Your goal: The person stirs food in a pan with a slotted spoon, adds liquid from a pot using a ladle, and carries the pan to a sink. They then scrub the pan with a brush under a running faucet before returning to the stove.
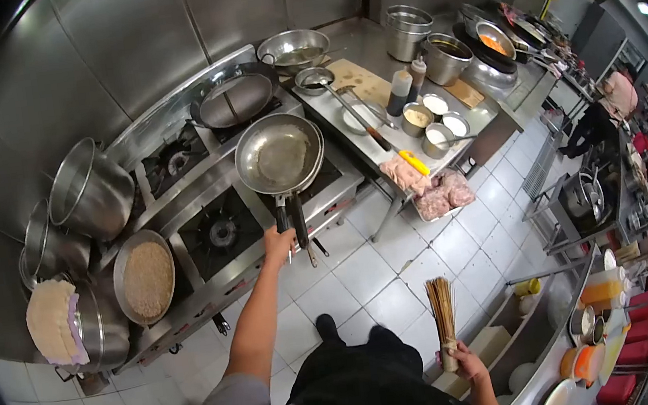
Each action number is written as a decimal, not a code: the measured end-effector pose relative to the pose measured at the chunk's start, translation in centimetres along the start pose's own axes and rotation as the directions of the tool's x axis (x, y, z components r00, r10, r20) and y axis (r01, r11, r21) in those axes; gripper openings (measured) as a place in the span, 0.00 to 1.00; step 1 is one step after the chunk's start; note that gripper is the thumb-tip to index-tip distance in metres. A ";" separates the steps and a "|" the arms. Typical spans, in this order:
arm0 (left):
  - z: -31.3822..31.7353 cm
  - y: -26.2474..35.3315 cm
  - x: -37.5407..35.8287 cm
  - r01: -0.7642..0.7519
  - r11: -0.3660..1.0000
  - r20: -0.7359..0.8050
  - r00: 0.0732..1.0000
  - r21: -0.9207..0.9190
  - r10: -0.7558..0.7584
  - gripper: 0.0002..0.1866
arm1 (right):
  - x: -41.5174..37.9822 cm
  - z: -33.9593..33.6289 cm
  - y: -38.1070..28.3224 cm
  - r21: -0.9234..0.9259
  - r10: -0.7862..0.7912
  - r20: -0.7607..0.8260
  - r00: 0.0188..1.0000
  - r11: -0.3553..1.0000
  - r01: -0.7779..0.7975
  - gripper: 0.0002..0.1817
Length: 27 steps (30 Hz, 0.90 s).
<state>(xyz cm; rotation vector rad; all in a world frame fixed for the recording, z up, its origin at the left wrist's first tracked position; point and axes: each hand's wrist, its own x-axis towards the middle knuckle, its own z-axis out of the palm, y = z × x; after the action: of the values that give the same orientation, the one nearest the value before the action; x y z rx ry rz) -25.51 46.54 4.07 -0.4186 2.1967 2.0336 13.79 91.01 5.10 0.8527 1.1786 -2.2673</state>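
My left hand (281, 244) is closed round the handle of a steel frying pan (276, 156) on the stove. A second pan lies under it, its dark handle just right of my hand. My right hand (465, 362) grips the base of a bundle of thin sticks, a whisk brush (441, 309), held upright over the floor at the right. To the left of the pans is a bare burner (222, 229).
A wok (235, 100) sits behind the pans; a pan of brown food (148, 279) and pots (92, 194) stand left. The side table (329, 113) holds a ladle, bottles, cups and raw meat (410, 176). Another person (617, 98) is far right.
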 end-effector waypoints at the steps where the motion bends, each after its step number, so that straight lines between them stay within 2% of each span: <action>1: 0.7 -0.2 1.5 -0.009 1.000 -0.010 1.000 0.023 0.009 0.07 | 0.6 -0.5 -0.2 0.012 0.000 0.005 1.000 1.000 0.000 0.23; 3: 1.6 -0.8 3.8 0.016 0.999 -0.056 0.998 0.038 -0.014 0.10 | 1.7 -1.1 -0.9 0.024 0.027 0.004 1.000 0.999 -0.027 0.22; 4: 1.9 -1.6 4.5 0.030 0.999 -0.079 0.997 0.034 -0.027 0.10 | 2.4 -1.4 -1.8 0.051 0.056 0.069 0.996 0.997 -0.060 0.26; 6: 2.2 -1.8 4.8 0.060 0.983 -0.103 0.994 0.173 -0.043 0.12 | 4.9 -3.3 -3.1 0.037 0.135 0.127 0.983 0.989 -0.140 0.26; 7: 2.5 -1.1 4.0 0.106 0.950 -0.134 0.989 0.295 -0.068 0.16 | 5.9 -4.0 -4.2 -0.008 0.175 0.126 0.976 0.984 -0.176 0.26; 8: 2.5 -4.9 5.9 0.142 0.942 -0.144 0.984 0.305 -0.102 0.21 | 6.7 -4.1 -5.7 -0.063 0.218 0.128 0.968 0.975 -0.211 0.26; 9: 3.0 -4.0 5.5 0.228 0.937 -0.139 0.970 0.265 -0.197 0.26 | 7.6 -4.4 -7.1 -0.112 0.250 0.126 0.960 0.965 -0.237 0.27; 10: 3.4 -4.2 5.4 0.209 0.933 -0.173 0.971 0.292 -0.164 0.27 | 9.0 -5.2 -8.6 -0.112 0.286 0.201 0.937 0.957 -0.269 0.29; 11: 4.1 -3.1 4.7 0.216 0.948 -0.229 0.960 0.233 -0.162 0.28 | 9.0 -3.9 -11.2 -0.222 0.288 0.186 0.939 0.944 -0.245 0.25; 12: 4.0 -4.9 5.5 0.191 0.954 -0.208 0.968 0.232 -0.143 0.30 | 8.8 -2.8 -13.6 -0.323 0.282 0.171 0.944 0.921 -0.217 0.22; 13: 3.8 -3.8 5.0 0.165 0.913 -0.197 0.976 0.373 -0.096 0.33 | 11.0 -4.0 -14.7 -0.379 0.330 0.194 0.924 0.894 -0.240 0.22; 14: 4.0 -3.4 4.7 0.160 0.882 -0.253 0.966 0.443 -0.048 0.35 | 13.2 -5.3 -15.4 -0.385 0.422 0.158 0.893 0.859 -0.337 0.26; 15: 3.7 -3.4 4.4 0.174 0.903 -0.250 0.965 0.393 -0.077 0.38 | 14.8 -5.7 -16.3 -0.381 0.498 0.116 0.859 0.821 -0.425 0.30; 16: 3.6 -3.3 4.0 0.180 0.921 -0.236 0.966 0.345 -0.101 0.40 | 16.1 -6.3 -17.4 -0.413 0.518 0.120 0.847 0.802 -0.432 0.30; 18: 3.8 -4.5 2.5 0.199 0.913 -0.406 0.913 0.357 -0.040 0.42 | 17.0 -4.9 -19.4 -0.442 0.493 0.211 0.844 0.819 -0.367 0.33; 19: 3.5 -5.3 1.4 0.190 0.910 -0.417 0.908 0.368 -0.021 0.43 | 17.8 -4.9 -20.0 -0.508 0.495 0.168 0.852 0.784 -0.356 0.36; 20: 3.2 -5.1 -0.5 0.220 0.922 -0.410 0.909 0.320 -0.074 0.41 | 18.3 -4.3 -20.5 -0.532 0.509 0.179 0.842 0.770 -0.352 0.36; 22: 2.7 -7.0 -5.0 0.170 0.956 -0.362 0.929 0.239 -0.074 0.35 | 19.0 -2.7 -21.1 -0.499 0.544 0.215 0.811 0.775 -0.388 0.36; 24: 2.3 -15.7 -8.7 0.166 0.939 -0.286 0.955 0.300 -0.078 0.31 | 20.3 -1.9 -20.5 -0.533 0.554 0.218 0.804 0.757 -0.377 0.38; 25: 3.0 -17.6 -12.8 0.169 0.918 -0.347 0.937 0.358 -0.038 0.31 | 21.0 -1.2 -20.2 -0.618 0.593 0.246 0.767 0.705 -0.347 0.40; 26: 2.8 -17.7 -17.3 0.275 0.839 -0.291 0.945 0.469 -0.147 0.33 | 20.5 0.8 -19.9 -0.697 0.633 0.268 0.726 0.648 -0.308 0.42; 27: 2.7 -17.8 -22.1 0.429 0.788 -0.266 0.901 0.442 -0.342 0.35 | 20.1 3.2 -19.4 -0.656 0.635 0.366 0.680 0.694 -0.295 0.31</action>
<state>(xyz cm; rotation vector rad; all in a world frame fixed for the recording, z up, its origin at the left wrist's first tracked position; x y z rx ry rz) 0.27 50.83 -7.22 -0.9157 2.3633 1.2087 -13.69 96.68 3.46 0.1719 1.0478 -1.4338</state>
